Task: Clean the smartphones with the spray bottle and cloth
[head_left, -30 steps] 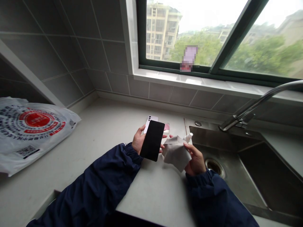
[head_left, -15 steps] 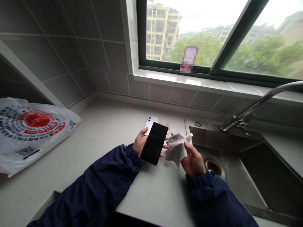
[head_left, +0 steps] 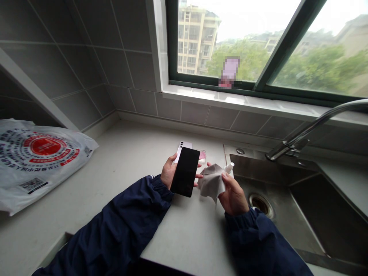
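The left hand (head_left: 169, 172) holds a black smartphone (head_left: 185, 172), its fingers curled behind and tips showing past the right edge; the right hand's (head_left: 234, 195) fingers clamp a grey cloth (head_left: 211, 182) and white-capped bottle (head_left: 229, 167).

The left arm (head_left: 115, 226) and right arm (head_left: 258, 241), both in navy sleeves gathered at the wrists, reach forward and inward over the bench (head_left: 123, 153). Above the bench, the left hand (head_left: 169, 172) is curled closed around a grip, with its fingertips (head_left: 198, 165) showing at the right. Just beside it, the right hand (head_left: 234, 195) is raised, its fingers (head_left: 230, 182) bent and pinched closed, with the wrist angled inward.
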Available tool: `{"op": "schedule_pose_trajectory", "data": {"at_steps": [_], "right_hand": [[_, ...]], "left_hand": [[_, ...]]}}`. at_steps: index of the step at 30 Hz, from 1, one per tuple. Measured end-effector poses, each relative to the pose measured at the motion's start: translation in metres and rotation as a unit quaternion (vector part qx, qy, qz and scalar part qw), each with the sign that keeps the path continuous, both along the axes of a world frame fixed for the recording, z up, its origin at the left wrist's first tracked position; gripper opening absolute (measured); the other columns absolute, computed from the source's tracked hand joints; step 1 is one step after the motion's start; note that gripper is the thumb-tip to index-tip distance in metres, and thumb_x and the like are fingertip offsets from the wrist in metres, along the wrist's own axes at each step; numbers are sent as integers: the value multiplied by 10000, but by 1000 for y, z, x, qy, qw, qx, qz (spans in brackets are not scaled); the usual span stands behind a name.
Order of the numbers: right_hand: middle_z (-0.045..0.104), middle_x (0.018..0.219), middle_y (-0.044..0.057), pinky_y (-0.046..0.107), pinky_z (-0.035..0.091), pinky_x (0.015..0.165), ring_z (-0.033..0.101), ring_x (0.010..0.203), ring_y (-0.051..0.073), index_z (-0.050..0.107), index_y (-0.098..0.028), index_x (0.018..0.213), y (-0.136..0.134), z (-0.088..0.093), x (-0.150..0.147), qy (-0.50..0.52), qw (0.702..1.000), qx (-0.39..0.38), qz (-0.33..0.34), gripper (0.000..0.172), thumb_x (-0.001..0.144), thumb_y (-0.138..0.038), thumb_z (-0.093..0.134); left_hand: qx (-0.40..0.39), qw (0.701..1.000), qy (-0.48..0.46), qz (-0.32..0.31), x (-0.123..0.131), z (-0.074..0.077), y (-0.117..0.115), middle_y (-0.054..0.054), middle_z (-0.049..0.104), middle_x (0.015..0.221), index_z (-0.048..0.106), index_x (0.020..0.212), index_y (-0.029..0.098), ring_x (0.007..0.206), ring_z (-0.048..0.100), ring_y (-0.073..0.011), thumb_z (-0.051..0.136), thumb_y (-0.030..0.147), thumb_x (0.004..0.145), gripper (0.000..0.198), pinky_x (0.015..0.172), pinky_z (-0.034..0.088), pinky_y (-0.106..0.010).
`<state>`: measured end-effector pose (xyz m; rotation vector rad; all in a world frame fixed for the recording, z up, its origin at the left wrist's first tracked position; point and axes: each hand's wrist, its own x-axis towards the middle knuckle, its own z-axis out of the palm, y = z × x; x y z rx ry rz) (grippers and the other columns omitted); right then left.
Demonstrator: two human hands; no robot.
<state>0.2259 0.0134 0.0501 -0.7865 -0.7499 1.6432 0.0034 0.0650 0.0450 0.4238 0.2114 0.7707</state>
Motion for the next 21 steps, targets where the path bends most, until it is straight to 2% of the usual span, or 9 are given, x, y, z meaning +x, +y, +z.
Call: {"op": "schedule_pose_trajectory", "data": {"at_steps": [4, 8, 14, 17, 21], "right_hand": [[598, 1404, 106, 550, 509, 1000, 623, 1188, 338, 645, -202, 1281, 0, -3, 0, -3, 1000, 10, -13, 429, 894, -385, 640], [582, 1421, 106, 556, 521, 986, 627, 1177, 329, 620, -208, 1314, -1, -6, 0, 18, 1000, 20, 8, 433, 908, -359, 624], [592, 1408, 102, 584, 512, 991, 628, 1173, 339, 626, -212, 1303, -1, -4, -2, 18, 999, 20, 17, 419, 910, -358, 618], [598, 1402, 111, 548, 526, 983, 624, 1183, 336, 646, -193, 1281, -1, -3, -2, 9, 1000, 9, 14, 418, 898, -359, 634], [657, 1327, 115, 511, 484, 1048, 632, 1192, 324, 670, -185, 1254, -1, -1, -3, -2, 1000, 3, 7, 417, 879, -369, 665]], "left_hand": [[8, 1000, -8, -26, -1, -4, 2, -230, 479, 1472, 480, 1436, 73, 1171, 587, -472, 367, 654, 902, 798, 830, 532, -545], [3, 999, -10, -32, 0, -6, 2, -235, 457, 1488, 452, 1458, 67, 1220, 548, -486, 365, 655, 900, 815, 823, 533, -545], [-1, 1000, -6, -9, 1, -3, 0, -243, 471, 1473, 487, 1416, 37, 1223, 542, -487, 354, 654, 905, 812, 833, 524, -540], [-1, 1000, -18, 7, 1, 0, -1, -247, 503, 1443, 461, 1441, 60, 1242, 527, -493, 367, 637, 907, 791, 840, 514, -544], [-7, 1000, -18, 25, 1, 3, -2, -252, 522, 1421, 415, 1480, 85, 1232, 541, -486, 373, 624, 907, 788, 833, 515, -534]]}}
